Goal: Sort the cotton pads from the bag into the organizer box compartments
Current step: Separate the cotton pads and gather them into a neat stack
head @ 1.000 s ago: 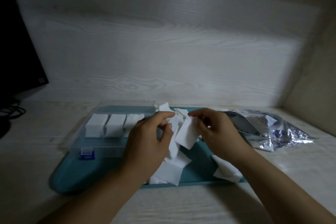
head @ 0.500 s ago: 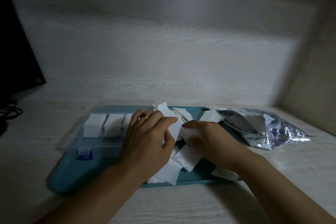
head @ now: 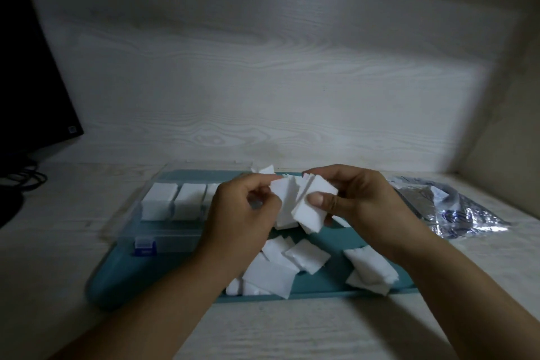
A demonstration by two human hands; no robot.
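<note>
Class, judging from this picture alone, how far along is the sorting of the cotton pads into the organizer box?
Done: stacks of pads fill at least two compartments of the organizer box. In hand: the left hand and right hand hold a bundle of pads above the teal tray. Left: loose pads lie on the tray; the bag lies to the right.

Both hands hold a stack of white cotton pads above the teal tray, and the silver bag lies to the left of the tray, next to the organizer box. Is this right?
Not fully. The head view shows the silver bag lying to the right of the teal tray, away from the organizer box. The rest holds: the left hand and the right hand hold the stack of white cotton pads above the tray.
</note>
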